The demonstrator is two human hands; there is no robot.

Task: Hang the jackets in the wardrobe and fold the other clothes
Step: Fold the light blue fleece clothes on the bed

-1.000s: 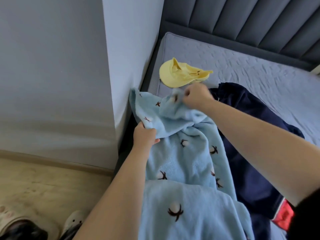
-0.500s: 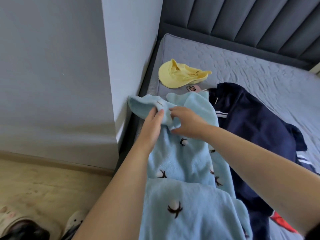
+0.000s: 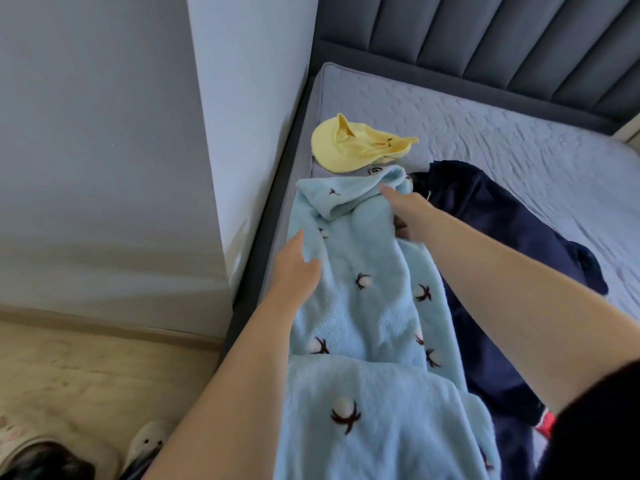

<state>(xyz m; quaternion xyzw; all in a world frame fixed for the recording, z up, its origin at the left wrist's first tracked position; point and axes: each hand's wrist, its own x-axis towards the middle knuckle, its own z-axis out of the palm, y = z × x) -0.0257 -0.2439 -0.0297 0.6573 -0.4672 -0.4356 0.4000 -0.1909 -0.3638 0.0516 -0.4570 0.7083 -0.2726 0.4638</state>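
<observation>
Light blue fleece garment (image 3: 367, 306) with dark cotton-boll print lying lengthwise along left edge of bed (image 3: 502, 140), near end running out of bottom of view. Far end folded over into a flap, sitting just short of yellow cap (image 3: 349, 145).

Left hand (image 3: 298, 268) resting flat on left edge of fleece, fingers straight and relaxed, gripping nothing. Right hand (image 3: 407, 209) reaching across to right side of far fold, fingers extended and touching the fabric; edges blurred, no pinch or curl showing, so reading as released too.

Navy garment (image 3: 485, 237) lying crumpled just to right of fleece, partly tucked under it, spreading toward middle of mattress. Small red patch (image 3: 545, 420) showing at its near end, close to dark sleeve at right bottom corner.

Yellow cap sitting on mattress near far left corner, brim toward bed edge, apart from both hands. Small patterned item peeking out between cap and fleece fold, too small to identify.

Padded dark headboard (image 3: 485, 46) running behind bed. White wall panel (image 3: 249, 116) standing against left side of bed frame. Pale wood floor (image 3: 86, 382) at bottom left, with white slippers (image 3: 145, 445) showing.
</observation>
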